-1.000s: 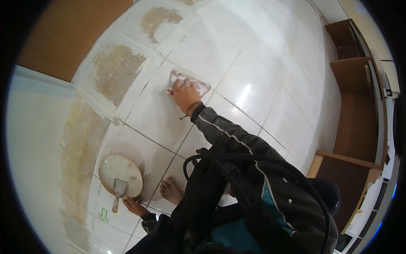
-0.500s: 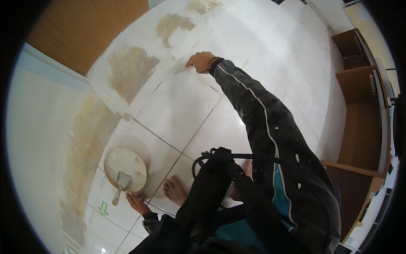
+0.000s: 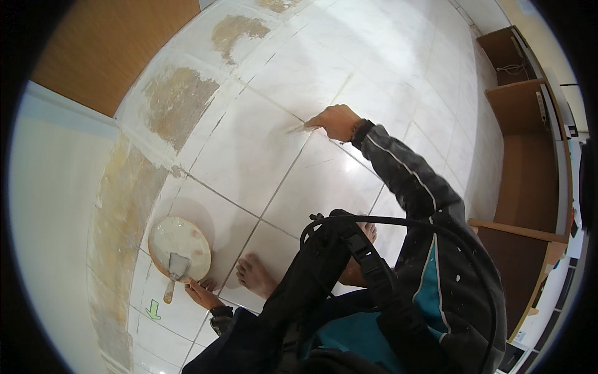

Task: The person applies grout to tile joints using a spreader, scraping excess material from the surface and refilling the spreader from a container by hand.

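My right hand (image 3: 337, 123) is closed on a thin, pale flat scraper (image 3: 299, 128), whose edge meets a dark joint between white floor tiles (image 3: 243, 149). Its exact shape is blurred. At lower left, my left hand (image 3: 202, 294) has its fingers at the near rim of a round, shallow pale bowl (image 3: 198, 240) smeared inside with a whitish paste. A putty knife (image 3: 179, 265) lies in this bowl, its worn handle sticking out over the rim beside my left fingers.
Rough brownish patches (image 3: 180, 106) mark the floor along the white wall and wooden door (image 3: 112, 50). A green arrow sticker (image 3: 152, 310) is near the bowl. Open brown cabinets (image 3: 526, 168) stand at right. My bare foot (image 3: 254, 274) and a black cable (image 3: 398, 219) are close by.
My right hand has moved right and nearer to me with the scraper, from by the rough patches to a tile joint. My left hand stays at the bowl.
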The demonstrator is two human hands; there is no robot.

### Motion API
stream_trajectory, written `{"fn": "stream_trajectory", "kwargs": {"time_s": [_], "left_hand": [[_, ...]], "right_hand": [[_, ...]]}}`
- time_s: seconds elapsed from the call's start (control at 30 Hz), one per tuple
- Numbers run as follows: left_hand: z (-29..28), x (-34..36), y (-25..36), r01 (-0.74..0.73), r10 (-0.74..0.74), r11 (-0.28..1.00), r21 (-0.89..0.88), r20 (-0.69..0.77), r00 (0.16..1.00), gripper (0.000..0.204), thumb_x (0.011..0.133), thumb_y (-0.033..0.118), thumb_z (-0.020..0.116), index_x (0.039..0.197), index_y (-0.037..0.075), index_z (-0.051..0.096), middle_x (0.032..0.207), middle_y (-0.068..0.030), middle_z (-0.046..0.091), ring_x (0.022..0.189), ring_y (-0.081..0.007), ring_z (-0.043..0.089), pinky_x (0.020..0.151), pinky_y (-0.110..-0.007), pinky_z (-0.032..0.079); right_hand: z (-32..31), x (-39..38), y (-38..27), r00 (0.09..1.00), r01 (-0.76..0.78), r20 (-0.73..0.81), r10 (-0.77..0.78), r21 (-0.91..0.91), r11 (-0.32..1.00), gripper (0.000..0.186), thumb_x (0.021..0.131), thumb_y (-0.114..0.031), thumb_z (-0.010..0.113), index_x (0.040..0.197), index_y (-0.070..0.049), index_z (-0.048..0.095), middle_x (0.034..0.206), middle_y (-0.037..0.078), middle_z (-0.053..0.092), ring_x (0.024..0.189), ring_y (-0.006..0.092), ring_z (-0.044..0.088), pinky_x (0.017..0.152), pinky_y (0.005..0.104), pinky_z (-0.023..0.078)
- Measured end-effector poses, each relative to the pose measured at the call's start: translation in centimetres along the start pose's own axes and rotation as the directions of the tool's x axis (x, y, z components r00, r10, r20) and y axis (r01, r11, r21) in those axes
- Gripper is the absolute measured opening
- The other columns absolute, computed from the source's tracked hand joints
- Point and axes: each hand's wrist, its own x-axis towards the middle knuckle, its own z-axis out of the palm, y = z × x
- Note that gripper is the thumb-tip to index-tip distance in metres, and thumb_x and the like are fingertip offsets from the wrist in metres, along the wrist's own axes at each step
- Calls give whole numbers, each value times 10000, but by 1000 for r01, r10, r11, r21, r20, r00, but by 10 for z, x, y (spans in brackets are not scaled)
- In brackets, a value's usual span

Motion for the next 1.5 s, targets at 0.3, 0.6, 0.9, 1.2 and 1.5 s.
{"fn": "stream_trajectory", "kwargs": {"time_s": [0.3, 0.6, 0.9, 1.2, 1.5], "left_hand": [[39, 30, -13, -70, 68, 997, 31, 55, 996, 416, 955, 408, 473, 1107, 26, 412, 872, -118, 560, 625, -182, 571, 527, -301, 510], [114, 93, -63, -100, 102, 993, 55, -28, 994, 434, 955, 408, 473, 1113, 6, 433, 814, -113, 556, 598, -162, 532, 520, -285, 464], [6, 6, -17, -98, 97, 995, 22, 33, 995, 423, 954, 414, 463, 1073, 8, 460, 802, -100, 550, 594, -160, 518, 502, -278, 453], [75, 11, -58, -7, 7, 1000, -8, 55, 998, 622, 901, 535, 492, 1287, 58, 393, 1041, -125, 525, 765, -245, 614, 649, -345, 517], [87, 34, -48, -82, 91, 983, 163, -52, 994, 664, 904, 526, 512, 1338, 29, 437, 1130, -174, 569, 887, -264, 625, 598, -327, 560]], "right_hand": [[92, 61, -40, 844, -335, -454, 286, -29, 942, 473, 803, -98, 528, 1248, 43, 453, 1127, 264, 582, 975, 329, 622, 698, 410, 539], [139, 139, -8, 925, -317, -227, 305, -20, 948, 500, 808, -152, 564, 1260, 38, 467, 1092, 281, 582, 996, 351, 596, 675, 422, 542], [-46, 52, -11, 963, -241, 144, 226, 92, 966, 545, 694, -50, 543, 1176, -292, 621, 1088, 35, 647, 1071, 256, 573, 888, 392, 462], [59, 66, 87, 992, 112, 71, -103, -137, 984, 476, 647, -61, 599, 1069, -265, 679, 895, 83, 674, 865, 296, 637, 715, 413, 511], [93, -58, 85, 973, -52, 223, 64, -59, 997, 404, 688, -55, 577, 1033, -233, 687, 835, 87, 671, 788, 295, 649, 641, 400, 512]]}}
